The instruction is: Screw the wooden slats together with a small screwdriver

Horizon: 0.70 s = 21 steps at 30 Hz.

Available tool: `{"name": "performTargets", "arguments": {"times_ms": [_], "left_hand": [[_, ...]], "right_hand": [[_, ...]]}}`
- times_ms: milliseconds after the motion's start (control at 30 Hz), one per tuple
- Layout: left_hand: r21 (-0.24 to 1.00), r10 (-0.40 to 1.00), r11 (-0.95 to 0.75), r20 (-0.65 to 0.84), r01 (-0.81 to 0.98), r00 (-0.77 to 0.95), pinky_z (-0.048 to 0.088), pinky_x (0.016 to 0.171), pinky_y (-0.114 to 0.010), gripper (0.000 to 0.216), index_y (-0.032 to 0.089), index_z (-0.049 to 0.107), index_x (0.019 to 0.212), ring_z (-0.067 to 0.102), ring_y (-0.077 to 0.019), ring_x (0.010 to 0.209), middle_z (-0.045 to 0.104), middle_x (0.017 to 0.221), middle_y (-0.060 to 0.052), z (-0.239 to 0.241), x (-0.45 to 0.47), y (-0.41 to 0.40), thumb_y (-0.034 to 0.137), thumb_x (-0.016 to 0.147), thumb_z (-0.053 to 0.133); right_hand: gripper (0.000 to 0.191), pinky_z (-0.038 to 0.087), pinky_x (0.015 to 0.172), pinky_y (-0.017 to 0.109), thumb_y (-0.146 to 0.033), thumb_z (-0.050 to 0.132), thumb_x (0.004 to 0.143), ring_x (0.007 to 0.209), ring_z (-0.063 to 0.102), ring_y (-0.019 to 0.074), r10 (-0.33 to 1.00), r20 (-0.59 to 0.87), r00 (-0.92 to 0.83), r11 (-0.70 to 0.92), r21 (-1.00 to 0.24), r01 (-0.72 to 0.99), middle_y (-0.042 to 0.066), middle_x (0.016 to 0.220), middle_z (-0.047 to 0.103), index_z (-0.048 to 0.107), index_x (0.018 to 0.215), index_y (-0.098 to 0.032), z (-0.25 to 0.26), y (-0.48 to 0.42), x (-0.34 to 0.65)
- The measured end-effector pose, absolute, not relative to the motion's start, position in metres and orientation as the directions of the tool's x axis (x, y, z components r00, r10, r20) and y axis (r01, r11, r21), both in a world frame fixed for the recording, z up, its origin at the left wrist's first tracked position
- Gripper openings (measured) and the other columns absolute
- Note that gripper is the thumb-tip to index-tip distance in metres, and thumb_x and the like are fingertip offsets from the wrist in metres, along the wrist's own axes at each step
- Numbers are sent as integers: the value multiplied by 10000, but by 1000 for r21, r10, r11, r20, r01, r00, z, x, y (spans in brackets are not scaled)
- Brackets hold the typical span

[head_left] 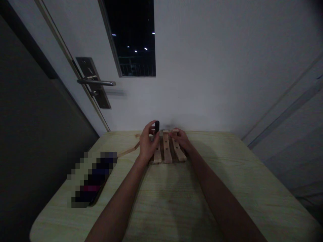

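Note:
Near the table's far edge, my left hand (148,143) is closed round an upright black-handled tool (157,126). Its lower end is hidden by my fingers, so its exact kind cannot be made out. Below the tool lies the left wooden slat (157,156); whether the tool touches it is unclear. A middle wooden slat (166,148) with dark holes is beside it. My right hand (182,138) has its fingers closed at the far end of the right wooden slat (179,153), which is angled outward. The slats lie side by side with gaps between them.
A thin bent wooden strip (128,150) lies left of my left hand. Beside it is a phone-like dark device (98,179), its screen pixelated. A white door (202,67) with a metal handle (97,81) rises behind the pale wooden table (161,208).

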<state>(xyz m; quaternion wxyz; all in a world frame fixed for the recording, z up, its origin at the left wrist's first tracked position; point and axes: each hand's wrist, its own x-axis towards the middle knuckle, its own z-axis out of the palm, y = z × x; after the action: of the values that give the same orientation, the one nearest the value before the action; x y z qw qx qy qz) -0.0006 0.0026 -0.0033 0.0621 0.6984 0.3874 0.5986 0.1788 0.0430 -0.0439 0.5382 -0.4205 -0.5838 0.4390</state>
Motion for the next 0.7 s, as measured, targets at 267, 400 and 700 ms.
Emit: {"name": "performTargets", "arguments": {"times_ms": [267, 400, 700], "left_hand": [[534, 616, -689, 788, 490, 9, 520, 732, -296, 498, 244, 441, 1295, 587, -124, 744, 623, 1043, -61, -3, -1, 1, 175, 820, 572], [527, 620, -693, 784, 492, 35, 517, 744, -297, 502, 252, 449, 1304, 591, -120, 745, 628, 1027, -54, -4, -2, 2, 144, 824, 549], [509, 599, -716, 800, 478, 46, 524, 742, -294, 439, 241, 483, 1260, 584, -150, 875, 599, 1074, -71, -3, -2, 3, 202, 835, 585]], "right_hand": [[314, 376, 576, 243, -438, 699, 638, 599, 461, 106, 965, 252, -68, 253, -968, -3, -38, 652, 512, 512, 711, -197, -44, 42, 178], [312, 382, 579, 244, -439, 696, 643, 602, 470, 109, 965, 251, -72, 251, -968, -17, -35, 661, 526, 513, 721, -199, -42, 41, 178], [329, 400, 586, 253, -451, 705, 636, 607, 492, 118, 967, 240, -84, 238, -971, -36, -32, 674, 544, 521, 741, -198, -44, 42, 178]]}}
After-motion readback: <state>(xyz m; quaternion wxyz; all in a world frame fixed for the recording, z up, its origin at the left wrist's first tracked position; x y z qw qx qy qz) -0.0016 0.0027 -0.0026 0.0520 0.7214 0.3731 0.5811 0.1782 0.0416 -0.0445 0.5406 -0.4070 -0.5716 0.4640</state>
